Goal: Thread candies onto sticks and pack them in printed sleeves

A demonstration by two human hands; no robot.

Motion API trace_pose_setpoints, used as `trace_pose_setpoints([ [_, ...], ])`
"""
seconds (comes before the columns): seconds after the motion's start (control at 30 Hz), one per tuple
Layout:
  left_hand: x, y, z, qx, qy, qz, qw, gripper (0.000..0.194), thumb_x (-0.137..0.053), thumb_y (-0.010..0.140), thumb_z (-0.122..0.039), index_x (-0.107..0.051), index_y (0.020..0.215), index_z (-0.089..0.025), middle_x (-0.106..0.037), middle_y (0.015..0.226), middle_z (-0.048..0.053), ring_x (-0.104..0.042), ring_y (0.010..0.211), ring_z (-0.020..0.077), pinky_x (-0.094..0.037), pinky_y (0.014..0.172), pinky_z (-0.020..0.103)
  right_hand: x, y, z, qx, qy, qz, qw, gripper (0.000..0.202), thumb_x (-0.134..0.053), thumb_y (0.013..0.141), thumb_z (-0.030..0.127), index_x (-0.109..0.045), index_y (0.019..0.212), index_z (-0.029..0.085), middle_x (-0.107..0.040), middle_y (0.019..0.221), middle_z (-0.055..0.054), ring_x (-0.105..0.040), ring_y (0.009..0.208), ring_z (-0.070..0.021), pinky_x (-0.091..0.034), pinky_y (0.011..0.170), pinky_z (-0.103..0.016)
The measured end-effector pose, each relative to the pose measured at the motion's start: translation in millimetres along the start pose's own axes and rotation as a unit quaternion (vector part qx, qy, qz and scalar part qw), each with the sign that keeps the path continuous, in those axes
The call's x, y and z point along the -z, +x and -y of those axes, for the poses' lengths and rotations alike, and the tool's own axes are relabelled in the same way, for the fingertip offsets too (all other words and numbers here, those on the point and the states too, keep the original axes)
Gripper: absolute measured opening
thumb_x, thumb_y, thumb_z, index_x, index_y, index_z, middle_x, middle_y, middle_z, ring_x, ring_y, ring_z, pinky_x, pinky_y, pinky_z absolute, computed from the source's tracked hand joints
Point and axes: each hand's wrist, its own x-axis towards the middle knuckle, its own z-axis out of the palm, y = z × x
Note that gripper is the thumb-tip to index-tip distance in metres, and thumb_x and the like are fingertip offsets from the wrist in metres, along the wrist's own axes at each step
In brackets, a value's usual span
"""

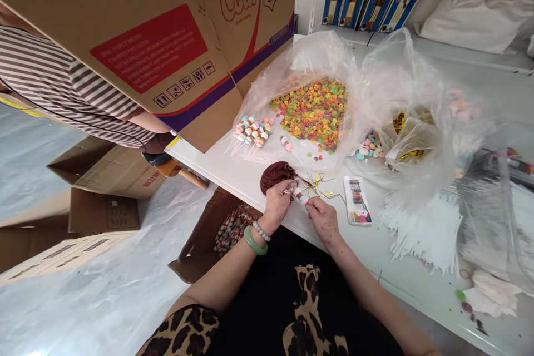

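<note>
Currently | left fingers (283, 186) pinch crinkly clear wrapper (295, 184) | right fingers (314, 204) grip striped candy (301, 196) | small rings (315, 114) heaped beyond

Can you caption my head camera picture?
Left hand and right hand hold a striped stack at a white table, with colorful rings beyond.

The candy (301, 196) is a short stack of rounded pieces banded in pale blue, pink, dark red and white. It slants down rightward between left hand (277, 203) and right hand (324, 219), by the tabletop (233, 177) edge. Clear wrapper (293, 184) (crumpled) surrounds its upper end.
</note>
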Motion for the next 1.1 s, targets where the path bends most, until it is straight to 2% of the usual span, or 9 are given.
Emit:
trace_pose_setpoints([
  [0.17,1.3,9,7,-0.009,0.013,0.044,0.999,0.022,-0.065,0.079,-0.04,-0.073,0.086,-0.021,-0.06,0.056,0.0,-0.055,0.05,0.0143,-0.044,0.05,0.025,-5,3,-18,-0.057,0.095,0.033,0.993,0.017,-0.055,0.078,0.037,-0.065,0.073,0.024,-0.052,0.054,0.004,-0.046,0.051,-0.0139,-0.036,0.052,-0.025],
  [0.3,5.3,9,4,0.006,-0.036,0.092,0.995,0.04,-0.07,0.076,-0.044,-0.072,0.103,-0.015,-0.063,0.059,0.001,-0.054,0.05,0.014,-0.046,0.049,0.026,-6,2,-21,-0.104,0.182,0.039,0.977,0.017,-0.058,0.073,0.038,-0.064,0.074,0.022,-0.05,0.053,0.005,-0.039,0.046,-0.0111,-0.03,0.044,-0.024],
  [0.4,14.0,5,-1,-0.016,-0.061,0.054,0.997,0.05,-0.069,0.076,-0.045,-0.068,0.118,-0.016,-0.069,0.073,0.004,-0.058,0.055,0.014,-0.047,0.052,0.026,-6,0,-18,-0.117,0.252,0.051,0.959,0.019,-0.06,0.071,0.04,-0.062,0.073,0.021,-0.05,0.053,0.006,-0.037,0.043,-0.0097,-0.029,0.042,-0.023],
  [0.47,24.7,5,-5,-0.043,-0.043,-0.021,0.998,0.044,-0.064,0.081,-0.045,-0.069,0.115,-0.018,-0.071,0.081,0.006,-0.061,0.061,0.0143,-0.047,0.056,0.026,-4,-1,-17,-0.111,0.273,0.044,0.955,0.02,-0.061,0.072,0.04,-0.061,0.074,0.02,-0.05,0.054,0.006,-0.037,0.043,-0.0091,-0.029,0.041,-0.023],
  [0.57,43.4,12,-6,-0.076,0.078,-0.14,0.984,0.031,-0.06,0.083,-0.039,-0.071,0.105,-0.02,-0.073,0.09,0.006,-0.065,0.077,0.017,-0.048,0.068,0.027,0,-2,-19,-0.104,0.276,0.025,0.955,0.02,-0.062,0.072,0.04,-0.06,0.072,0.02,-0.05,0.054,0.006,-0.036,0.043,-0.0086,-0.027,0.041,-0.023],
  [0.63,52.1,18,-3,-0.071,0.218,-0.163,0.96,0.031,-0.064,0.08,-0.035,-0.069,0.108,-0.022,-0.073,0.095,0.006,-0.066,0.086,0.0207,-0.047,0.074,0.028,1,-2,-19,-0.103,0.279,0.019,0.955,0.019,-0.062,0.073,0.039,-0.06,0.071,0.02,-0.05,0.054,0.006,-0.036,0.043,-0.0084,-0.026,0.04,-0.023],
  [0.8,53.6,33,16,-0.068,0.426,-0.134,0.892,0.027,-0.051,0.088,-0.024,-0.068,0.108,-0.021,-0.073,0.099,0.012,-0.066,0.091,0.0229,-0.043,0.073,0.03,-1,-4,-15,-0.105,0.286,0.009,0.953,0.019,-0.062,0.073,0.038,-0.057,0.068,0.02,-0.05,0.054,0.006,-0.035,0.042,-0.0077,-0.025,0.04,-0.022],
  [0.93,54.3,38,14,-0.043,0.472,-0.137,0.87,0.025,-0.05,0.09,-0.042,-0.067,0.097,-0.024,-0.072,0.088,0.01,-0.066,0.082,0.0239,-0.039,0.065,0.03,-1,-6,-13,-0.104,0.295,0.005,0.95,0.017,-0.062,0.073,0.036,-0.057,0.069,0.02,-0.05,0.053,0.006,-0.035,0.041,-0.0073,-0.025,0.04,-0.022],
  [1.1,52.6,27,3,-0.039,0.554,-0.056,0.83,0.034,-0.043,0.093,-0.05,-0.06,0.105,-0.023,-0.07,0.098,0.012,-0.066,0.091,0.0264,-0.041,0.069,0.032,-3,-9,-13,-0.104,0.311,0.001,0.945,0.017,-0.063,0.073,0.035,-0.057,0.069,0.019,-0.051,0.052,0.007,-0.035,0.04,-0.0065,-0.024,0.04,-0.022],
])
